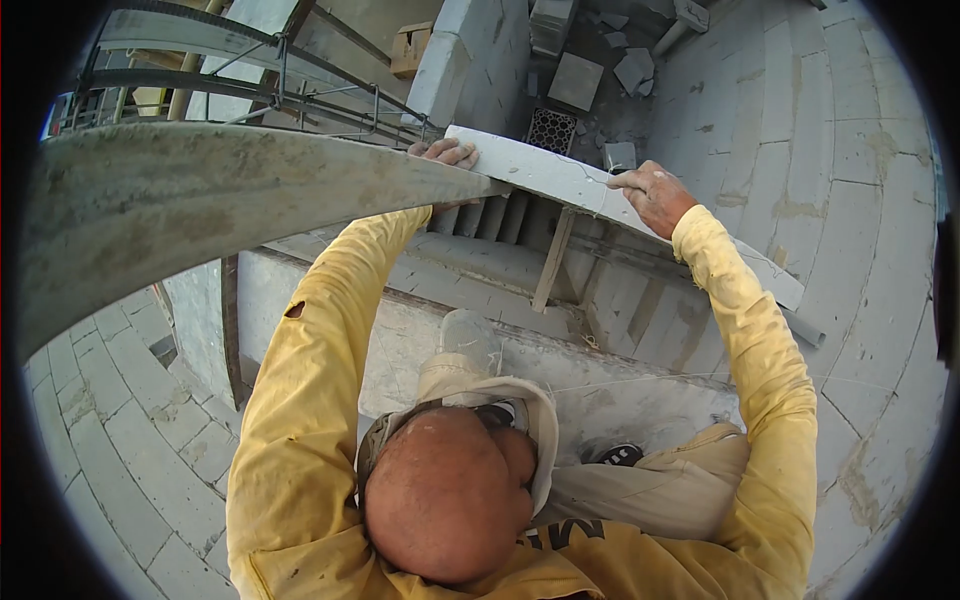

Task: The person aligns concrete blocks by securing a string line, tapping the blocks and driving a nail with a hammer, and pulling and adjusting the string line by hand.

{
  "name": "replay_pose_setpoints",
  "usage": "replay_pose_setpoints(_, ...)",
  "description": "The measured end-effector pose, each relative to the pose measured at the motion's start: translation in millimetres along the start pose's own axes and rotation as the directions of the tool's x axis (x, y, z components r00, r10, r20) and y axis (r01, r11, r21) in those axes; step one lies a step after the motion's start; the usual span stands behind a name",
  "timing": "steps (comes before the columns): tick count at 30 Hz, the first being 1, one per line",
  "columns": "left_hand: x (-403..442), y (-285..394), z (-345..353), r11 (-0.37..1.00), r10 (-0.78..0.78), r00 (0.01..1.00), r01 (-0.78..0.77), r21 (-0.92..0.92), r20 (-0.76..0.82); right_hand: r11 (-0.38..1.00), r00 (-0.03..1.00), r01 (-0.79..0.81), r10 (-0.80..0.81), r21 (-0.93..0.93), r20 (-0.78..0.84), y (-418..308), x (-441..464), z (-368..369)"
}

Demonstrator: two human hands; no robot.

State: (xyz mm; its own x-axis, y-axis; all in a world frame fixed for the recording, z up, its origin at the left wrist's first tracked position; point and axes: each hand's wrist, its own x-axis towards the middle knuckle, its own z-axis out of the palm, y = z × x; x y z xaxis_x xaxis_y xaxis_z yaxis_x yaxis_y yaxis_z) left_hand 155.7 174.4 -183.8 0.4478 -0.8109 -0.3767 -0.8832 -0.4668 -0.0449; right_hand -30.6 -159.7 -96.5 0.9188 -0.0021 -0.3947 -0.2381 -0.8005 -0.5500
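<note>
A long white aerated-concrete-like block [540,170] lies slanting across the middle of the view, above an opening with stairs. My left hand [445,152] grips its left end, fingers curled at the edge; a grey beam hides part of the palm. Over the block's upper edge, my right hand [655,197] is closed, with thumb and forefinger pinched together. A small dark thing shows at those fingertips, too small to name. A thin, wavy line runs along the block's face near them.
A wide grey beam [240,175] crosses from the left. Below the block stand a wooden prop [553,262] and steps [490,218]. A ledge [620,405] lies under my legs. Farther off are a black crate [552,131], loose blocks [575,81] and a cardboard box [410,50].
</note>
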Motion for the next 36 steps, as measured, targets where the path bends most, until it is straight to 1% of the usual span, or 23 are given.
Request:
replay_pose_setpoints(1, 0, 0, -3, 1.0, -0.001, 1.0, 0.001, -0.005, 0.008, 1.0, 1.0, 0.019, -0.019, -0.008, -0.012, 0, 8, 0)
replay_pose_setpoints(4, 1, 0, -4, 1.0, 0.006, 1.0, -0.006, -0.005, 0.024, 0.983, 0.995, 0.032, -0.014, 0.182, -0.1, -7, 30, -8)
replay_pose_setpoints(7, 2, 0, -9, 1.0, 0.008, 0.999, -0.007, -0.014, 0.045, 0.958, 0.996, -0.047, 0.067, 0.283, -0.062, -11, 52, -18)
replay_pose_setpoints(8, 1, 0, -12, 1.0, 0.007, 0.998, -0.005, -0.02, 0.054, 0.959, 0.995, -0.044, 0.066, 0.28, -0.069, -12, 56, -20)
replay_pose_setpoints(10, 0, -2, -6, 0.999, 0.024, 0.999, -0.023, -0.03, 0.021, 0.96, 0.995, -0.041, 0.065, 0.276, -0.082, -18, 60, -24)
replay_pose_setpoints(14, -1, -8, 9, 0.997, 0.058, 0.995, -0.062, -0.052, -0.081, 0.953, 0.996, -0.057, 0.075, 0.296, -0.048, -16, 55, -20)
replay_pose_setpoints(15, -1, -7, 8, 0.996, 0.062, 0.995, -0.067, -0.052, -0.082, 0.957, 0.995, -0.062, 0.082, 0.282, -0.06, -16, 51, -18)
replay_pose_setpoints(18, -1, -7, 7, 0.995, 0.075, 0.993, -0.081, -0.059, -0.094, 0.96, 0.993, -0.1, 0.112, 0.262, -0.03, -13, 45, -14)
replay_pose_setpoints(20, -1, -9, 10, 0.993, 0.086, 0.989, -0.094, -0.07, -0.118, 0.964, 0.994, -0.096, 0.107, 0.249, -0.029, -6, 43, -9)
replay_pose_setpoints(23, -2, -8, 14, 0.993, 0.088, 0.985, -0.098, -0.058, -0.147, 0.969, 0.994, -0.096, 0.105, 0.229, -0.026, -2, 40, -8)
replay_pose_setpoints(26, 1, -14, 25, 0.991, 0.131, 0.972, -0.13, 0.016, -0.193, 0.969, 0.994, -0.093, 0.104, 0.23, -0.036, 2, 42, -6)
replay_pose_setpoints(29, 0, -13, 23, 0.99, 0.142, 0.968, -0.138, 0.034, -0.208, 0.966, 0.993, -0.104, 0.114, 0.238, -0.029, 5, 42, -5)
replay_pose_setpoints(31, -2, -11, 13, 0.989, 0.132, 0.98, -0.14, -0.046, -0.149, 0.961, 0.99, -0.131, 0.138, 0.243, -0.012, 1, 41, -6)
replay_pose_setpoints(32, -3, -10, 8, 0.987, 0.128, 0.985, -0.139, -0.086, -0.118, 0.961, 0.989, -0.138, 0.148, 0.242, -0.024, 2, 40, -5)
replay_pose_setpoints(35, -3, -11, 3, 0.984, 0.138, 0.987, -0.146, -0.099, -0.083, 0.96, 0.977, -0.174, 0.196, 0.221, -0.08, 8, 43, 4)
replay_pose_setpoints(36, -3, -12, 6, 0.986, 0.146, 0.982, -0.155, -0.066, -0.12, 0.958, 0.968, -0.2, 0.225, 0.205, -0.108, 10, 45, 9)
